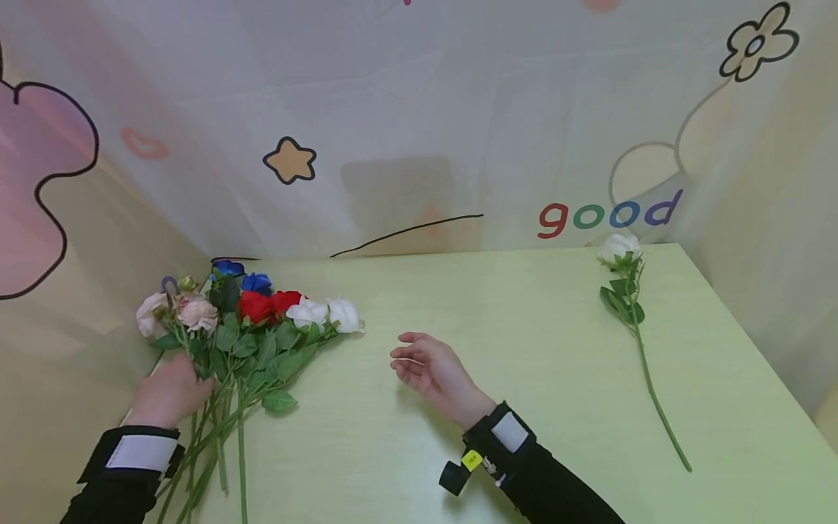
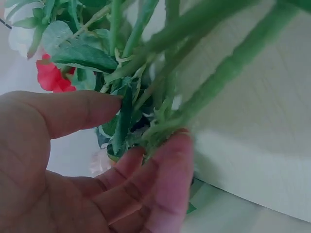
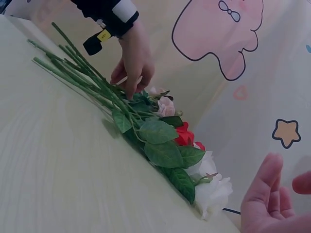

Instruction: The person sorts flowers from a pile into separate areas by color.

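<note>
A bunch of long-stemmed flowers lies at the left of the table: blue roses [image 1: 257, 282], red roses [image 1: 256, 307], white roses [image 1: 343, 314] and pale pink flowers [image 1: 198, 313]. My left hand [image 1: 172, 391] reaches in among the stems below the pink blooms. In the left wrist view its thumb [image 2: 82, 112] is at a dark green leaf [image 2: 124, 121], with the fingers bent near a green stem [image 2: 214, 80] and a gap between thumb and fingertips. Over the middle of the table my right hand [image 1: 437, 370] hovers with loosely bent fingers, holding nothing, right of the bunch.
A single white rose [image 1: 618, 249] lies apart on the right side, its stem [image 1: 655, 393] pointing towards me. The pale table [image 1: 511, 313] meets a printed cloth backdrop [image 1: 419, 94] behind, with further cloth at both sides.
</note>
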A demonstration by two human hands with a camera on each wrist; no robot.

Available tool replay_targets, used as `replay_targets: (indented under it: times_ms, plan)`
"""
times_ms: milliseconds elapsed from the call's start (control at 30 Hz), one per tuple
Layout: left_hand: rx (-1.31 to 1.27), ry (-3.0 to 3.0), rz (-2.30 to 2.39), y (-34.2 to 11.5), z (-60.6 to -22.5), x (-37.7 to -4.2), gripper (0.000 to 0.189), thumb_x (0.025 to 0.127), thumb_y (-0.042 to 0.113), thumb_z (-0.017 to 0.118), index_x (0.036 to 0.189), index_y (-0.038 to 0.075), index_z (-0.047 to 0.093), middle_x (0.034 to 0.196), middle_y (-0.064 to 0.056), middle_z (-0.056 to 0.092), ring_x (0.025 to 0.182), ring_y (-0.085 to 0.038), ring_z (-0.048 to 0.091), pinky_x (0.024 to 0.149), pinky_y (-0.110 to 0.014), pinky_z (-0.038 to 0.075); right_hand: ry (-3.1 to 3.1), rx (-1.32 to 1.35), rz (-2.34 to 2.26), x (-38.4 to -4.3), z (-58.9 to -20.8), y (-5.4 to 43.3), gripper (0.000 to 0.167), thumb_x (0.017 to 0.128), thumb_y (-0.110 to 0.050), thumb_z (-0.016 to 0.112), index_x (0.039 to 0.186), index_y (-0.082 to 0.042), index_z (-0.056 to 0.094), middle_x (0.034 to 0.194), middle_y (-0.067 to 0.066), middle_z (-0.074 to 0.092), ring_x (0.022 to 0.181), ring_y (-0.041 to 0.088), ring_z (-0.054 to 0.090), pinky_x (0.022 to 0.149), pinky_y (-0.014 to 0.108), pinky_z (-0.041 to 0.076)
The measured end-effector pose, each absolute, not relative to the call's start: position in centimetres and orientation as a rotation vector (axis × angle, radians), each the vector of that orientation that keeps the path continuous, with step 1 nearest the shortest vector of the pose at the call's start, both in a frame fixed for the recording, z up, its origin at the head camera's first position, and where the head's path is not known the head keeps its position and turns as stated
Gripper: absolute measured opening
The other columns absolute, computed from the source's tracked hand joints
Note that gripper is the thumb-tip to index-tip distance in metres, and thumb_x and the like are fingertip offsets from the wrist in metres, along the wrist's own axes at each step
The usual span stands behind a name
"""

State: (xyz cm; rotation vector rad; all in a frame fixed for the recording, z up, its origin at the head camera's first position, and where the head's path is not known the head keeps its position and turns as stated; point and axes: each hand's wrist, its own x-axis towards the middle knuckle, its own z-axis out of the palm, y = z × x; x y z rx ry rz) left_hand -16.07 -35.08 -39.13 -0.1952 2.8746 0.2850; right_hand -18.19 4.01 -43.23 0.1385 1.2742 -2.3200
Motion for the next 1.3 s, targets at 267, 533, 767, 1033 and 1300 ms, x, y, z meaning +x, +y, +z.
replay_targets:
  times_ms: [267,533,767,1033,1300]
  plan:
    - [-0.246,2.858,0.400,-36.0,-39.8,-16.6,0.053,0.094,0.023,0.061,0.108,-0.022,0.038,0.093,-0.038,0.057,0.082,-0.050,0.062,0.067,-0.054,0.051,1.262,0.093,-2.324,-18.0,-43.5,4.5,0.027,0.100,-0.009,0.039,0.125,-0.003,0.048,0.092,0.001,0.063,0.083,0.011,0.063,0.078,0.018,0.054]
    - [-0.187,2.862,0.586,-37.2,-40.5,-16.6,0.033,0.095,0.020,0.060,0.069,0.005,0.046,0.067,-0.006,0.050,0.061,-0.018,0.049,0.055,-0.031,0.036,1.251,0.101,-2.303,-17.9,-43.8,4.8,0.025,0.101,-0.010,0.040,0.125,-0.005,0.047,0.092,-0.001,0.063,0.082,0.010,0.062,0.077,0.018,0.053]
    - [-0.197,2.815,0.488,-36.5,-40.3,-16.1,0.043,0.094,0.028,0.062,0.056,0.017,0.045,0.053,0.007,0.040,0.054,-0.013,0.039,0.053,-0.029,0.032,1.244,0.091,-2.298,-17.8,-43.9,5.1,0.022,0.101,-0.011,0.041,0.121,-0.005,0.048,0.091,-0.001,0.063,0.082,0.010,0.062,0.077,0.018,0.053]
    - [-0.158,2.865,0.434,-35.6,-40.4,-16.2,0.042,0.088,0.025,0.065,0.054,0.019,0.043,0.053,0.008,0.030,0.052,-0.012,0.034,0.052,-0.028,0.028,1.246,0.099,-2.290,-17.7,-44.1,5.6,0.022,0.101,-0.010,0.041,0.121,-0.005,0.048,0.091,-0.002,0.063,0.082,0.010,0.062,0.077,0.018,0.054]
    - [-0.178,2.846,0.478,-35.6,-40.1,-16.5,0.029,0.091,0.024,0.063,0.070,0.007,0.052,0.061,-0.001,0.049,0.059,-0.017,0.048,0.054,-0.030,0.035,1.254,0.098,-2.293,-17.8,-44.2,6.2,0.024,0.100,-0.009,0.041,0.123,-0.004,0.046,0.090,-0.002,0.063,0.080,0.010,0.062,0.076,0.017,0.053]
